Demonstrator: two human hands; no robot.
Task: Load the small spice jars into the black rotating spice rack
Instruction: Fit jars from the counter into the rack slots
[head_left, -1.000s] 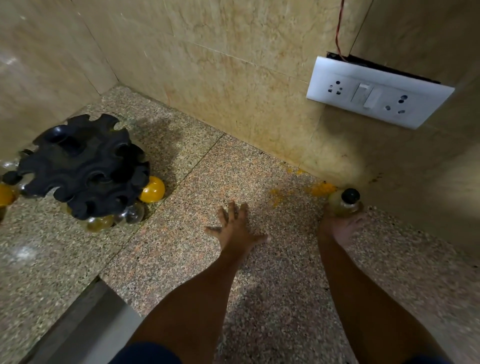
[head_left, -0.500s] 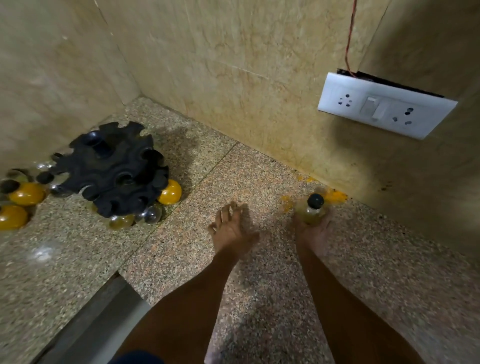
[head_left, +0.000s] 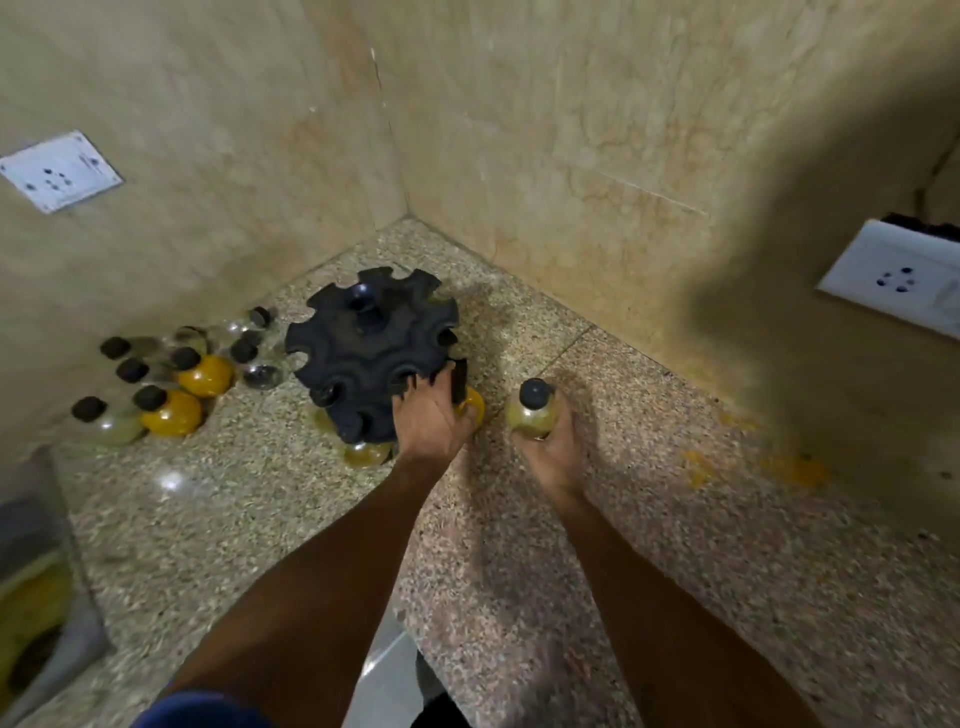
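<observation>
The black rotating spice rack (head_left: 363, 348) stands in the corner of the granite counter. My left hand (head_left: 431, 415) grips its near right edge, fingers over the top plate. A yellow jar (head_left: 474, 405) sits in the rack's lower tier just past that hand, and another pale jar (head_left: 366, 452) shows under the front. My right hand (head_left: 550, 447) holds a small round jar (head_left: 532, 413) of pale yellow powder with a black cap, upright, just right of the rack. Several loose jars (head_left: 171, 410) with black caps, some yellow, some clear, stand left of the rack.
Tiled walls meet behind the rack. A white socket plate (head_left: 898, 280) is on the right wall, another one (head_left: 57, 171) on the left wall. Yellow powder stains (head_left: 795, 467) lie on the counter (head_left: 675, 519) at right. The counter's front edge drops off at bottom centre.
My view swung left. My left hand left the counter and took hold of the rack's edge. My right hand carried the jar from the wall toward the rack.
</observation>
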